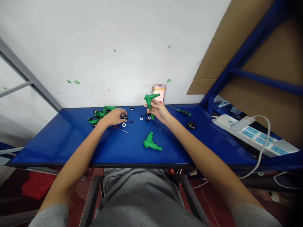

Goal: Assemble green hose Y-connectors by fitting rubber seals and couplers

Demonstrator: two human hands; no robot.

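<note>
My right hand [159, 111] is closed around a green Y-shaped plastic hose fitting [149, 98], raised above the back of the table. My left hand [115, 116] is curled at the left, its thumb and forefinger on a small black round part [125, 117] with a pale centre. Just below those fingertips lies a white ring [124, 125]. Another green Y-shaped fitting [151, 142] rests on the table nearer to me. Behind the left hand is a pile of green fittings [100, 114] with black ends, partly hidden by it.
A red-handled screwdriver [121, 129] lies below my left hand; a green-and-black screwdriver [184, 112] is at the right. Several black and white rings [149, 118] lie mid-table. A phone [159, 90] leans on the wall. A round black object [191, 125] and power strip [255, 134] are further right.
</note>
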